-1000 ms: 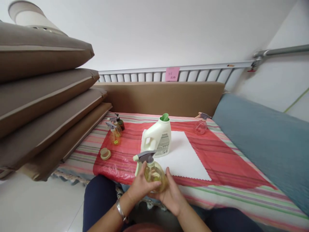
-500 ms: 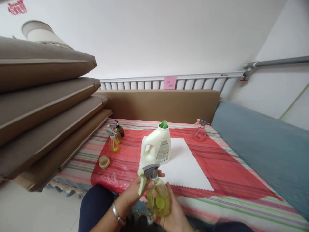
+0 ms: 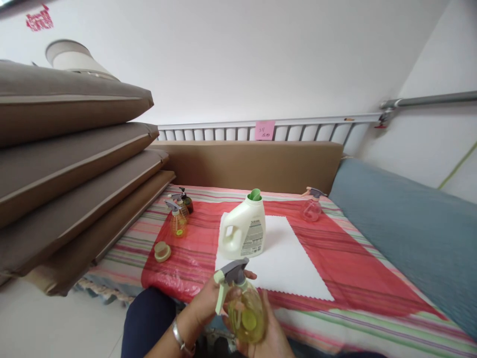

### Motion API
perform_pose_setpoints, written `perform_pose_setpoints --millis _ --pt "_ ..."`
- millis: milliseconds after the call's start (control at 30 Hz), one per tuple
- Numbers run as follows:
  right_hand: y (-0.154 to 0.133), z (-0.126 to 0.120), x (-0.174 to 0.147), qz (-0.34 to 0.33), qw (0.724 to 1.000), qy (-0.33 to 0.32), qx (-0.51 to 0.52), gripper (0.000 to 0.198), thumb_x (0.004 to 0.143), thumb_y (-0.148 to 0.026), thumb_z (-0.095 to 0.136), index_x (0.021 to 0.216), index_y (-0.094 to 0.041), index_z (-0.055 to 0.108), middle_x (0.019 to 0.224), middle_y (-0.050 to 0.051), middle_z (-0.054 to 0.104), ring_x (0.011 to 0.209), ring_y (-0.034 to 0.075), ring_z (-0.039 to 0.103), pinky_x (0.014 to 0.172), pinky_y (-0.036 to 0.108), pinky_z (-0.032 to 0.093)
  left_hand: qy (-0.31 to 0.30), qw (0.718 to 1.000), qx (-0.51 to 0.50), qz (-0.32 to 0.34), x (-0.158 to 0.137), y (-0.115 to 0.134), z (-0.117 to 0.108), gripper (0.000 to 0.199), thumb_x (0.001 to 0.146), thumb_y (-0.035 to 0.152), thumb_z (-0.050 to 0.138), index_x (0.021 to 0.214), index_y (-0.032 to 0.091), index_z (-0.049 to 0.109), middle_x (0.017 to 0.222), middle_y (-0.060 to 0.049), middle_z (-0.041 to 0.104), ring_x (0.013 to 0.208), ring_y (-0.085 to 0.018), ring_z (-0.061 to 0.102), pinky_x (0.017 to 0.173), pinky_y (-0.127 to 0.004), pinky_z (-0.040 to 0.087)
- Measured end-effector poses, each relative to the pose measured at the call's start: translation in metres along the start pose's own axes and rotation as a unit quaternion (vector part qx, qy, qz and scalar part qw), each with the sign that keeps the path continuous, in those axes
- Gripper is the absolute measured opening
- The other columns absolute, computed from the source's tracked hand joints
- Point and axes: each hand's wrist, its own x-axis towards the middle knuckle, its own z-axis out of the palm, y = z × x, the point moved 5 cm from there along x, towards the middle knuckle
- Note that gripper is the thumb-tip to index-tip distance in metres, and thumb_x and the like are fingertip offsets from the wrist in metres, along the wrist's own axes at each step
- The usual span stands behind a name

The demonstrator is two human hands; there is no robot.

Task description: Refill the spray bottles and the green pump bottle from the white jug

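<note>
Sprayer (image 3: 246, 318): tilted between both hands, its head toward the left, just on the near side of the jug; the see-through body shows yellow, with a round spot inside or on it, but any liquid level is hard to make out.
Left hand (image 3: 211, 300): closed around the sprayer near its neck, fingertips showing past the far side, a bracelet (image 3: 178, 334) at the wrist.
Right hand (image 3: 274, 334): cupped around the lower body, partly cut off by the frame's bottom edge.
Jug (image 3: 244, 232): upright on the white sheet (image 3: 294, 266), a green cup (image 3: 255, 195) in its mouth; opaque walls hide the contents.
Yellow sprayers (image 3: 178, 226): two at left, one partly hiding the other, beside a dark bottle (image 3: 188, 204).
Cap (image 3: 162, 252): on the red sheet (image 3: 177, 276).
Pink sprayer (image 3: 311, 210): upright at far right, contents unclear.
Note (image 3: 265, 131): handwriting barely legible.
</note>
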Motion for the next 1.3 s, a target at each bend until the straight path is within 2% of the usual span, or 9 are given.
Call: perform_pose_setpoints --millis 200,467,600,700,800,967,1133,1200,1300 --pt "-0.002 0.004 -0.001 0.0 1.0 -0.003 -0.001 0.053 0.067 -0.059 0.063 0.095 -0.014 0.064 0.086 0.008 0.071 0.078 0.025 0.065 0.05 0.026 0.048 -0.043 0.999 0.014 0.013 0.004 0.029 0.01 0.044 0.065 0.041 0.07 0.101 0.016 0.065 0.102 -0.011 0.065 0.092 -0.025 0.058 0.08 -0.034 0.045" --pt "-0.003 0.009 -0.002 0.0 1.0 0.022 0.003 0.043 0.068 -0.057 0.064 0.086 -0.018 0.066 0.078 0.005 0.071 0.07 0.022 0.065 0.048 0.025 0.046 -0.018 0.999 -0.017 0.021 0.007 0.02 0.013 0.031 0.067 0.029 0.069 0.094 0.014 0.066 0.094 -0.01 0.066 0.086 -0.022 0.059 0.079 -0.033 0.044" --pt "-0.005 0.001 0.0 -0.076 0.995 0.071 0.006 0.038 0.066 -0.053 0.067 0.081 -0.018 0.066 0.074 0.004 0.071 0.065 0.02 0.065 0.045 0.025 0.044 0.038 0.999 0.008 0.027 0.009 0.013 0.013 0.026 0.065 0.022 0.067 0.089 0.014 0.066 0.084 -0.007 0.065 0.073 -0.017 0.058 0.068 -0.027 0.045" --pt "-0.01 -0.001 0.0 -0.151 0.98 0.127 -0.006 0.038 0.064 -0.052 0.069 0.082 -0.019 0.066 0.072 0.002 0.071 0.062 0.019 0.063 0.049 0.028 0.046 0.127 0.991 0.026 0.041 0.009 0.012 0.012 0.019 0.066 0.02 0.065 0.083 0.014 0.065 0.073 -0.003 0.061 0.064 -0.013 0.053 0.059 -0.022 0.042" --pt "-0.014 0.001 0.0 -0.189 0.97 0.154 -0.01 0.037 0.07 -0.053 0.064 0.09 -0.021 0.064 0.079 0.001 0.071 0.066 0.017 0.063 0.058 0.031 0.048 0.2 0.978 0.033 0.055 0.006 0.014 0.006 0.02 0.071 0.025 0.062 0.088 0.016 0.065 0.08 -0.003 0.063 0.071 -0.015 0.054 0.065 -0.024 0.043" --pt "-0.016 0.006 0.001 -0.185 0.976 0.117 -0.004 0.037 0.076 -0.051 0.059 0.099 -0.021 0.061 0.09 0.003 0.07 0.077 0.021 0.064 0.055 0.029 0.046 0.074 0.997 -0.004 0.021 0.01 0.013 -0.002 0.04 0.069 0.029 0.067 0.107 0.018 0.062 0.098 -0.007 0.065 0.088 -0.02 0.056 0.08 -0.031 0.042" --pt "-0.014 0.007 0.002 -0.187 0.977 0.103 -0.011 0.038 0.08 -0.051 0.054 0.1 -0.02 0.061 0.091 0.005 0.07 0.078 0.02 0.064 0.057 0.029 0.047 0.155 0.984 -0.016 0.089 0.017 0.008 -0.015 0.034 0.056 0.023 0.078 0.086 0.016 0.066 0.088 -0.004 0.067 0.089 -0.022 0.057 0.084 -0.033 0.04" --pt "-0.015 0.007 0.001 -0.191 0.976 0.108 -0.012 0.037 0.081 -0.05 0.054 0.1 -0.02 0.061 0.091 0.004 0.07 0.078 0.019 0.064 0.058 0.03 0.047 0.187 0.976 -0.02 0.108 0.016 0.008 -0.012 0.04 0.054 0.022 0.079 0.092 0.018 0.064 0.095 -0.004 0.066 0.097 -0.023 0.055 0.089 -0.033 0.038" --pt "-0.016 0.005 -0.001 -0.189 0.976 0.105 -0.008 0.037 0.081 -0.049 0.054 0.104 -0.02 0.06 0.092 0.004 0.07 0.08 0.019 0.064 0.058 0.029 0.047 0.141 0.987 -0.047 0.065 0.015 0.008 -0.001 0.049 0.061 0.029 0.075 0.107 0.02 0.06 0.112 -0.007 0.062 0.107 -0.025 0.052 0.092 -0.036 0.038"
